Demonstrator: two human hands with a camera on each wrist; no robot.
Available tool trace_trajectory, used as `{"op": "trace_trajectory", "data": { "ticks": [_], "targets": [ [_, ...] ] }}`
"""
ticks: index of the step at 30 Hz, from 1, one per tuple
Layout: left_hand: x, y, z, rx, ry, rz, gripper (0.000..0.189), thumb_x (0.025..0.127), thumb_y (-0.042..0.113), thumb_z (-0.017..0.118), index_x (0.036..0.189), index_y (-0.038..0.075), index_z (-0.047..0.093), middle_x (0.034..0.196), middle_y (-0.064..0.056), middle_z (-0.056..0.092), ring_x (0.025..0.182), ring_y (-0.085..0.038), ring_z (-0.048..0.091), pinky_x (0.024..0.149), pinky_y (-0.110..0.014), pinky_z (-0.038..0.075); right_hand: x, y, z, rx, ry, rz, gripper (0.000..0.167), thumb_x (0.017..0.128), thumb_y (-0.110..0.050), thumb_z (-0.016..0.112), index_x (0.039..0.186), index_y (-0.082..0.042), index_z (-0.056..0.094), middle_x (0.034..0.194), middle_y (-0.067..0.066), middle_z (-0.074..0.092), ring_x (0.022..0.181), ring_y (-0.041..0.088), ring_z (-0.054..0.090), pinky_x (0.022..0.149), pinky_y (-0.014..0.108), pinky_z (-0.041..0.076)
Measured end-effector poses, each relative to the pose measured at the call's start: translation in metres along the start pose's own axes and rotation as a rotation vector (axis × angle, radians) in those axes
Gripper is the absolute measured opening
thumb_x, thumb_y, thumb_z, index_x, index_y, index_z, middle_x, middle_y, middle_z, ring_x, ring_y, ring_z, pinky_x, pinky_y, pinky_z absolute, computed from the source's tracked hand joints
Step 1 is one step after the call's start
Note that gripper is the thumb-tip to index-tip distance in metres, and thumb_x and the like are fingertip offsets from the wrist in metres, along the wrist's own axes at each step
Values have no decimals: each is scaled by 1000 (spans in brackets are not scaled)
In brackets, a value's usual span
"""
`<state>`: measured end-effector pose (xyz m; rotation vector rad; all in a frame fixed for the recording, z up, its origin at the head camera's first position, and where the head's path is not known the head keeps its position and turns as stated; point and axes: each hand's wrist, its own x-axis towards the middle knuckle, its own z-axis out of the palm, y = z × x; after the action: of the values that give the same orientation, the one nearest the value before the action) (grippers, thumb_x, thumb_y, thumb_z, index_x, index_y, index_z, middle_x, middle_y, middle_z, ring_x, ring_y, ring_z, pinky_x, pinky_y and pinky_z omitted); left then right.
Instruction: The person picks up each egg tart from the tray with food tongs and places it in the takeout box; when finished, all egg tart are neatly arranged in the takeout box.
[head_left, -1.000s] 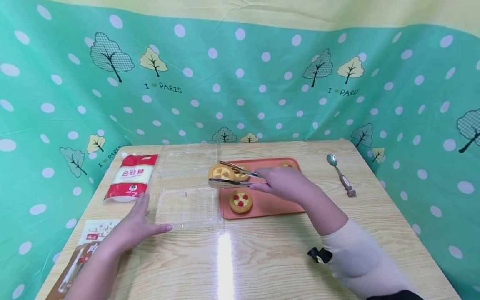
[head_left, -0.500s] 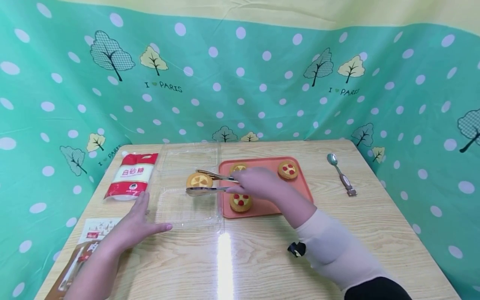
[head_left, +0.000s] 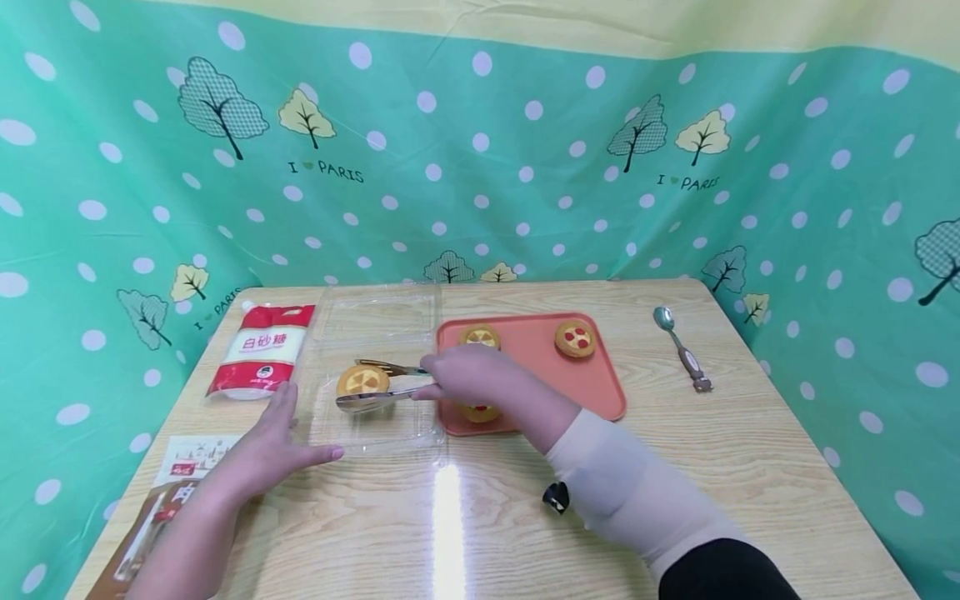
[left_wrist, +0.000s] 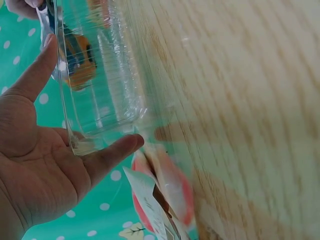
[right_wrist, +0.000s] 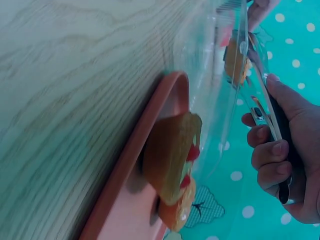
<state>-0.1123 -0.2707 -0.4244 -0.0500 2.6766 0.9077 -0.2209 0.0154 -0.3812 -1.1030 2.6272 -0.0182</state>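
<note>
The left hand is spread open at the left side of the clear box. By the right hand, tongs are gripped, their length pointed leftward; between their tips a tart is held over the box's near half, between both hands, nearer the right. Its contact with the box cannot be judged.

I see a table with a pale wood-grain top, a bright streak of light shining down its near middle. A red-and-white bag lies toward the far left, and near it a clear plastic box lies open. Close beside the box sits a pink tray; well apart to the right, a spoon lies slantwise. The partly hidden thing at the near left may be a printed packet.
</note>
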Motion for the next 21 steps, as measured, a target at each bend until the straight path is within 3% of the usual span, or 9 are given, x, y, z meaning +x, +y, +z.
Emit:
{"op": "trace_trajectory", "data": {
  "ticks": [15,21],
  "targets": [
    [-1,1,0,-15,0,-2,138,72,63,77,154,6,-19,160,-25,-20,144,-56,-4,107,-76,12,29,-26,8,-89,-6,15,40,93,-63,50,93,-24,58,78,-9,60,67,11,59,51,34,51],
    [-1,1,-1,-11,2,5,137,72,63,77,154,5,-18,160,-25,-19,144,-57,-3,107,-76,13,40,-34,14,-145,7,4,44,95,-63,46,101,-22,61,82,-7,63,71,11,61,60,34,54]
  ]
}}
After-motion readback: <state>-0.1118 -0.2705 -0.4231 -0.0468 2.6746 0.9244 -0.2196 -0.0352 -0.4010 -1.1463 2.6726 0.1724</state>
